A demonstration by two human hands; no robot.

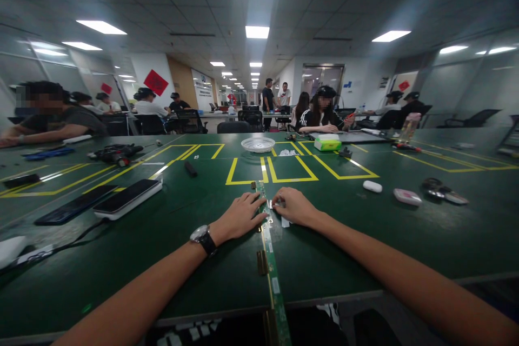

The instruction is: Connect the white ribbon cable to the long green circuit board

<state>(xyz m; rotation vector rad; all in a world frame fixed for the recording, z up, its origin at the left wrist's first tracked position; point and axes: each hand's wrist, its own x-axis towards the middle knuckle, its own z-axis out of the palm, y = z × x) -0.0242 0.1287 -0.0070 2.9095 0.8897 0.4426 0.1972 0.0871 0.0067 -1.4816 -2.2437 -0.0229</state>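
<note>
Across the middle of the green tabletop (pixel 324 270), overhanging its near edge, lies a long, narrow green circuit strip with brown tabs (pixel 272 267). The left hand (pixel 242 217) spreads loosely over it; the right hand (pixel 294 205) pinches at its right side, though I can't tell on what. A white scrap (pixel 285 223) lies alongside; work there looks unfinished. The far wall sign's (pixel 203 89) lettering is unreadable, as is the strip's stuck-on pale label (pixel 276 285).
</note>
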